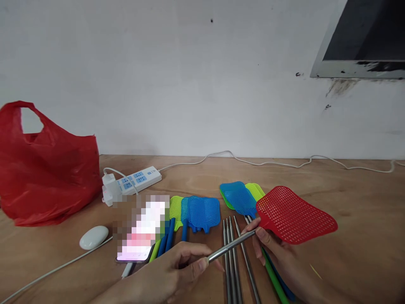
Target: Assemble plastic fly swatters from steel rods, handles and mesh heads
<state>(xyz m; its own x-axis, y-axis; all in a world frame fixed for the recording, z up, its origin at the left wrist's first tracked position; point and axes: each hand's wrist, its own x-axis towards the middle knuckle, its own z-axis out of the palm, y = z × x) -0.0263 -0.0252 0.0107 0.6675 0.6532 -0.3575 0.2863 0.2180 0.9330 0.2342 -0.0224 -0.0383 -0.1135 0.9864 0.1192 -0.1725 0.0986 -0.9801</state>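
Note:
A red fly swatter head [294, 215] with a metal rod [228, 246] is held above the table. My left hand [182, 270] pinches the rod near its lower end. At the neck of the red head, my right hand [268, 240] grips with thumb and fingers. Beneath the rod lie several loose metal rods [232, 270], side by side. Blue swatter heads [204, 212] rest left of these rods, with a yellow-green head [176, 210] beside them. Behind my right hand, a blue head [238, 197] overlaps another yellow-green head [255, 191]. A green handle [274, 278] runs below my right hand.
A red plastic bag [50, 169] stands at the left. Near it are a white power strip [142, 181] with a plugged charger, a lit phone [142, 236], partly blurred, and a white mouse-shaped object [94, 237]. A white cable [265, 163] follows the wall.

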